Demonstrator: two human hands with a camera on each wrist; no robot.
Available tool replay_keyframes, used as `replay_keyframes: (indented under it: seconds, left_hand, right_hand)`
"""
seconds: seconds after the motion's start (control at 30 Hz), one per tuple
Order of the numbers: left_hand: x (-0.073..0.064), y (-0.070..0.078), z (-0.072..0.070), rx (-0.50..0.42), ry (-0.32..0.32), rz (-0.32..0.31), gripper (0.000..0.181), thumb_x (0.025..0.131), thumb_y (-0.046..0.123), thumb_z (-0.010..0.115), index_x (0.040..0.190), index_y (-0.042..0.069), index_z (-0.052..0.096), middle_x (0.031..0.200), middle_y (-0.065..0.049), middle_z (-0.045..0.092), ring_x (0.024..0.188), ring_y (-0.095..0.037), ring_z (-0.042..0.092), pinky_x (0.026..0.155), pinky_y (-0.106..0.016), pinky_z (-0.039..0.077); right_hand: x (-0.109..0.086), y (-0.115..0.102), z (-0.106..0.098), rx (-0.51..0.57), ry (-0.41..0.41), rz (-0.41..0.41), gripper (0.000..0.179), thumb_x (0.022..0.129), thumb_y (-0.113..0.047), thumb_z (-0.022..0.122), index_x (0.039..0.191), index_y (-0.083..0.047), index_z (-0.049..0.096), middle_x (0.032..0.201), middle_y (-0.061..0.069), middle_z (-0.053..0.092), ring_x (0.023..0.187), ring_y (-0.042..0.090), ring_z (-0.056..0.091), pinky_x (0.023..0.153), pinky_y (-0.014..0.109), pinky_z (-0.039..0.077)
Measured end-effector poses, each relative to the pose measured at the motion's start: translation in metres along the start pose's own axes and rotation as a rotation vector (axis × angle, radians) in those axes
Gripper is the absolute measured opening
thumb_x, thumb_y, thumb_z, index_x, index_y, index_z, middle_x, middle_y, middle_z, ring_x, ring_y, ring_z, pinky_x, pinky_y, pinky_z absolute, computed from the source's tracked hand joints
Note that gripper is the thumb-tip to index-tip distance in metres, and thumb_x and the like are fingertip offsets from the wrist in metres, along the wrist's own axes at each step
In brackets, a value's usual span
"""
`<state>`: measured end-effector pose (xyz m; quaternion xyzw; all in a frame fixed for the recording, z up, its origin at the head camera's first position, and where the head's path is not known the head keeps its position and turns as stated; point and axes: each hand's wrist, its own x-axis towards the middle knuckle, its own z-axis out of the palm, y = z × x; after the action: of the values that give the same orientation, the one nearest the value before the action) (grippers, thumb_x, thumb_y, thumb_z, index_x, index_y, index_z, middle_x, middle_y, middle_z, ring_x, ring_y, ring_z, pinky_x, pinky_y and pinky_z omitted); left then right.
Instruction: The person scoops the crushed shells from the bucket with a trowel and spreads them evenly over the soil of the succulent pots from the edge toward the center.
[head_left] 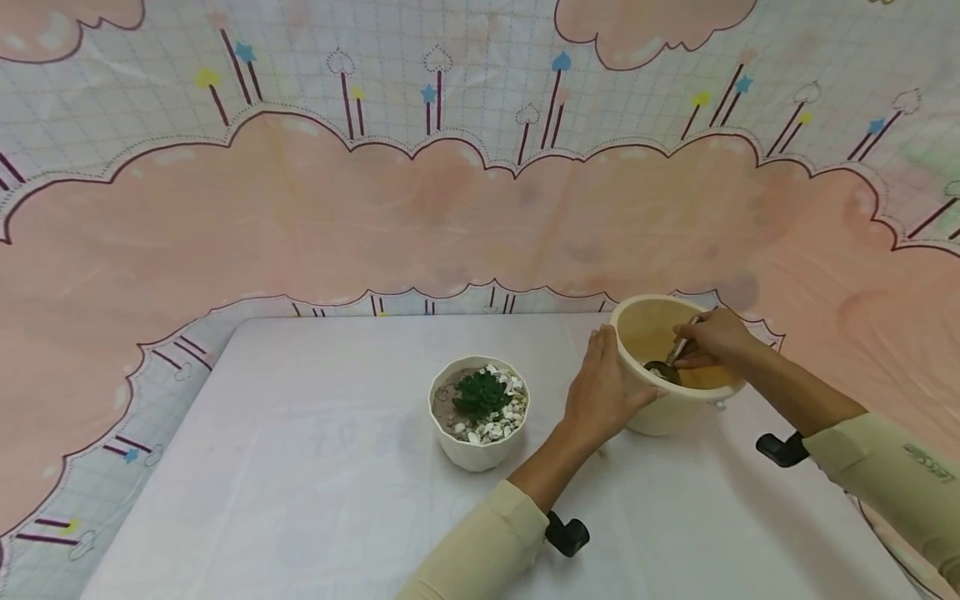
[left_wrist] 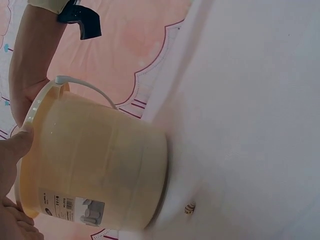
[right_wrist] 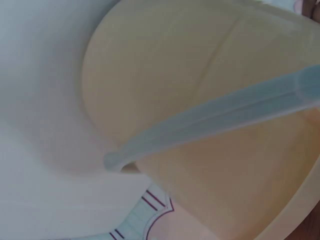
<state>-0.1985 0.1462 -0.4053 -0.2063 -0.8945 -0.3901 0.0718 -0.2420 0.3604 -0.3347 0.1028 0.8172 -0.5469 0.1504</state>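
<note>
Right hand [head_left: 716, 342] is holding a spoon [head_left: 681, 342] inside a bucket [head_left: 660, 415]

A printed cloth [head_left: 450, 217] with peach clouds is spreading behind the table [head_left: 300, 467] and showing past its left edge. The table is wearing a plain white cover. The cream bucket is standing near the table's far right corner, its pale carrying handle [right_wrist: 210, 117] running across the outer wall and a printed label [left_wrist: 72, 207] sticking to its side. A white faceted pot [head_left: 474, 454] is sitting a little in from the middle of the table's far edge, well apart from the bucket. The left hand [head_left: 603, 387] is resting against the bucket's near left side, its grip spreading apart: the fingers are lying straight along the wall, and the thumb is reaching out below the rim. The right hand is leaning in over the rim, its grip closing together on the spoon's handle and pinching it, with the bowl pointing down into the bucket. In the pot, a dark green succulent [head_left: 480, 396] is growing amid white stones [head_left: 495, 429], with greyish-brown soil [head_left: 447, 408] showing toward the table's left edge. A tiny striped object [left_wrist: 190, 207] is lying on the table beside the bucket.
</note>
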Motion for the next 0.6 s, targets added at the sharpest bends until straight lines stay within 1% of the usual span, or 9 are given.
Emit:
replay_keyframes:
  seconds: [0.1, 0.17, 0.27, 0.33, 0.4, 0.5, 0.6]
  left_hand:
    - [0.001, 0.0, -0.001, 0.001, -0.004, -0.001, 0.113, 0.085, 0.05, 0.087, 0.166, 0.005, 0.023, 0.169, -0.013, 0.031, 0.156, -0.026, 0.029, 0.109, -0.04, 0.049]
    - [0.001, 0.0, -0.002, 0.005, -0.007, -0.005, 0.113, 0.086, 0.051, 0.087, 0.167, 0.004, 0.022, 0.169, -0.013, 0.031, 0.156, -0.025, 0.028, 0.109, -0.04, 0.048]
    - [0.001, 0.0, -0.002, 0.0, -0.012, -0.011, 0.113, 0.086, 0.05, 0.087, 0.167, 0.004, 0.022, 0.169, -0.013, 0.03, 0.156, -0.025, 0.028, 0.109, -0.04, 0.048]
    - [0.001, 0.0, -0.002, -0.006, -0.019, -0.013, 0.113, 0.086, 0.05, 0.087, 0.167, 0.004, 0.021, 0.17, -0.013, 0.029, 0.156, -0.025, 0.028, 0.108, -0.04, 0.049]
    - [0.0, 0.0, -0.001, -0.002, -0.021, -0.011, 0.114, 0.086, 0.05, 0.086, 0.167, 0.005, 0.021, 0.169, -0.013, 0.03, 0.156, -0.025, 0.029, 0.106, -0.04, 0.051]
    - [0.0, 0.0, 0.0, 0.021, -0.02, -0.005, 0.114, 0.086, 0.053, 0.086, 0.167, 0.005, 0.021, 0.169, -0.012, 0.03, 0.155, -0.024, 0.03, 0.103, -0.04, 0.053]
    - [0.0, -0.001, 0.0, 0.03, -0.012, 0.002, 0.113, 0.086, 0.054, 0.085, 0.167, 0.005, 0.022, 0.169, -0.012, 0.031, 0.155, -0.024, 0.03, 0.103, -0.041, 0.054]
  right_hand:
    - [0.002, 0.0, 0.002, 0.068, 0.003, 0.019, 0.028, 0.111, -0.008, 0.049, 0.117, 0.019, 0.055, 0.081, 0.012, 0.071, 0.068, 0.02, 0.076, 0.071, 0.033, 0.063]
    - [0.003, 0.002, 0.003, 0.152, -0.006, 0.034, 0.024, 0.111, -0.007, 0.047, 0.113, 0.015, 0.057, 0.082, 0.013, 0.07, 0.069, 0.021, 0.076, 0.072, 0.034, 0.063]
    - [0.006, 0.007, 0.006, 0.303, -0.041, 0.06, 0.02, 0.112, -0.004, 0.043, 0.113, 0.012, 0.055, 0.085, 0.014, 0.069, 0.073, 0.024, 0.077, 0.078, 0.036, 0.063]
    - [0.008, 0.011, 0.007, 0.356, -0.061, 0.068, 0.02, 0.112, -0.003, 0.041, 0.117, 0.013, 0.052, 0.087, 0.015, 0.07, 0.075, 0.025, 0.077, 0.079, 0.037, 0.063]
    - [0.009, 0.013, 0.008, 0.332, -0.07, 0.062, 0.022, 0.113, -0.004, 0.041, 0.121, 0.015, 0.049, 0.087, 0.015, 0.07, 0.075, 0.024, 0.077, 0.079, 0.036, 0.063]
    - [0.01, 0.015, 0.007, 0.217, -0.077, 0.03, 0.029, 0.114, -0.009, 0.043, 0.122, 0.018, 0.049, 0.086, 0.014, 0.072, 0.074, 0.022, 0.077, 0.076, 0.035, 0.063]
    - [0.01, 0.013, 0.004, 0.099, -0.11, -0.008, 0.035, 0.114, -0.014, 0.044, 0.124, 0.019, 0.049, 0.091, 0.015, 0.073, 0.078, 0.022, 0.078, 0.079, 0.036, 0.063]
